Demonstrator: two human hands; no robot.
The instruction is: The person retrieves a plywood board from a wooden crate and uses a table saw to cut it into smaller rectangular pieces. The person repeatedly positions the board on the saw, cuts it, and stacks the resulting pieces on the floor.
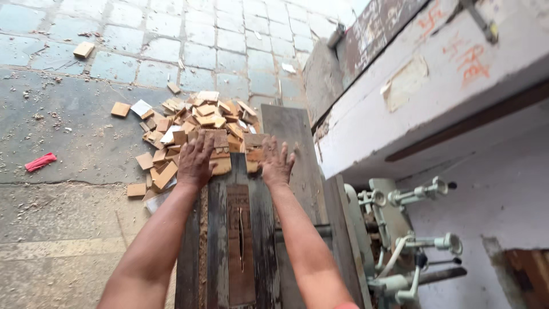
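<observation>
- Left hand (195,160): I see it palm down with fingers spread, flat on a wooden block (219,150) at the far end of the saw table (260,229). Nothing is gripped; the hand presses on top and does not close around the block.
- Right hand (276,161): also open and palm down, fingers fanned, resting on small wooden pieces (253,153) at the table's far edge, just beside the left hand. I see no closed grasp.
- Wooden block: lies on the far edge of the table top, partly under the left fingers.
- Saw table: dark, worn planks, with a slotted insert (241,237) running down the middle between my two forearms.
- Pile of offcuts (191,123): many small light-wood squares heaped on the floor just beyond the table end, some scattered to the left.
- Paved floor (74,114): grey blocks, dusty, with a red scrap (40,162) well to the left.
- Machine parts (400,240): pale green levers and handles at the table's right side.
- White bench or beam (434,86): slants across the upper right.
</observation>
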